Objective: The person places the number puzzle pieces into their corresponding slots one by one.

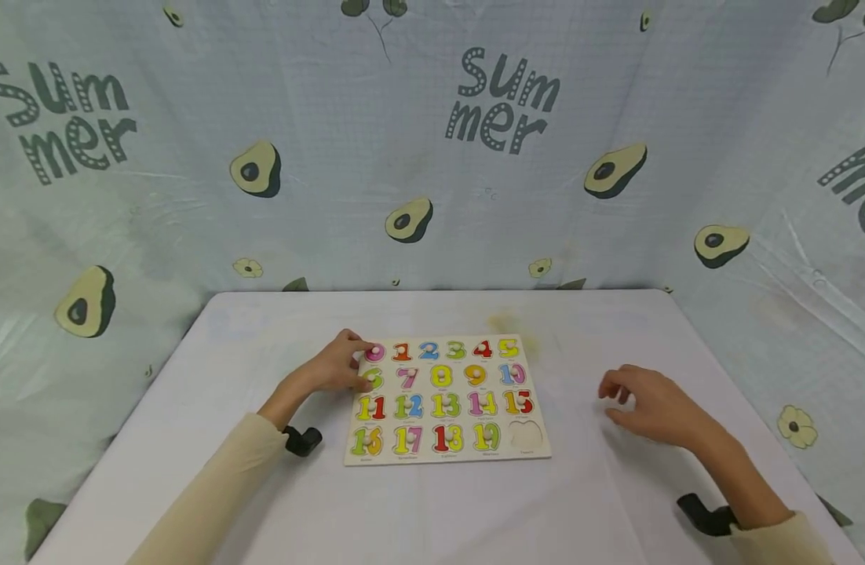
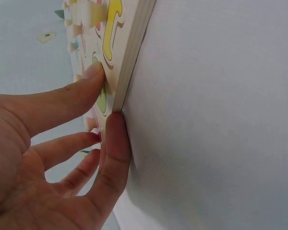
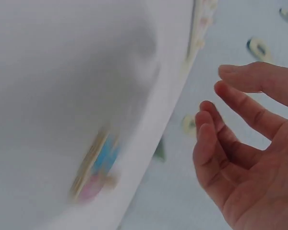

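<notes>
A wooden number puzzle board [image 1: 425, 459] lies flat on the table, its knobbed pieces 0 to 19 in their slots. The bottom-right recess [image 1: 526, 435] is bare. My left hand [image 1: 337, 365] grips the board's left side; in the left wrist view the thumb [image 2: 81, 88] presses on the face and a finger sits against the edge, with other fingertips by the 0. My right hand [image 1: 647, 404] is right of the board, over the table, fingers loosely bent and holding nothing. Near it, in the right wrist view, a blurred blue and pink knobbed piece [image 3: 103, 160] lies on the table.
A white cloth covers the table [image 1: 439, 518]. Behind it and at both sides hangs a pale curtain [image 1: 319, 102] with avocado prints and lettering. A black band part [image 1: 708, 516] sticks out by the right wrist, another [image 1: 303, 441] by the left.
</notes>
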Action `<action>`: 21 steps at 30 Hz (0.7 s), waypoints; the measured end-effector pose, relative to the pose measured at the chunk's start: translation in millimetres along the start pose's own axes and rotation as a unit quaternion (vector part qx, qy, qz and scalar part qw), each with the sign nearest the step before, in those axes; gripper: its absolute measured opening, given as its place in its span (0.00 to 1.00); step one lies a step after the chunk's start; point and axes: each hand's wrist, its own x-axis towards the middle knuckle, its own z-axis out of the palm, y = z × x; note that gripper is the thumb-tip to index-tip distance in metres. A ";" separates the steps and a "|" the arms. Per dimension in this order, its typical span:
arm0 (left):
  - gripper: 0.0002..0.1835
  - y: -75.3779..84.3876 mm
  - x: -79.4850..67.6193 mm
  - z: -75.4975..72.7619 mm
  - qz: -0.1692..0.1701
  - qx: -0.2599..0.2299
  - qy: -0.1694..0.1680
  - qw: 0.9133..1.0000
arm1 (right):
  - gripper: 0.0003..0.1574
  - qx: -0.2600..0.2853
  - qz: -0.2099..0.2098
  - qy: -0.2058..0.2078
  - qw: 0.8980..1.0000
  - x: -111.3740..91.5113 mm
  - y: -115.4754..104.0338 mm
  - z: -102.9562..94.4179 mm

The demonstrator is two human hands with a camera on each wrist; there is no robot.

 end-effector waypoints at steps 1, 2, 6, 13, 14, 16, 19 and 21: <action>0.40 -0.1 -0.2 0.4 0.002 0.001 -0.002 1.000 | 0.10 -0.009 0.011 0.001 1.000 -8.0 11.9 -2.4; 0.40 -0.3 -0.3 0.7 0.003 0.001 -0.004 1.000 | 0.10 -0.012 0.022 -0.004 1.000 -15.3 23.1 -4.5; 0.40 -1.0 -1.3 0.6 0.006 0.007 -0.005 1.000 | 0.09 0.004 0.062 -0.038 0.997 -33.8 53.5 -3.5; 0.40 -2.7 -3.3 -1.8 0.011 0.004 -0.008 1.000 | 0.08 0.024 0.055 -0.038 0.997 -36.6 66.2 1.9; 0.40 -2.8 -3.4 -1.8 0.013 0.004 -0.008 1.000 | 0.09 0.021 0.055 -0.038 0.998 -35.9 65.3 1.4; 0.40 -2.6 -3.3 -1.6 0.013 0.004 -0.007 1.000 | 0.09 0.018 0.055 -0.039 0.998 -33.3 61.4 0.4; 0.39 -1.7 -2.7 -0.9 0.007 0.005 -0.004 1.000 | 0.09 0.021 0.043 -0.033 0.998 -26.8 50.3 -1.7; 0.39 -0.7 -2.4 -1.2 0.009 0.008 -0.003 1.000 | 0.08 0.030 0.030 -0.026 0.999 -19.3 36.9 -3.3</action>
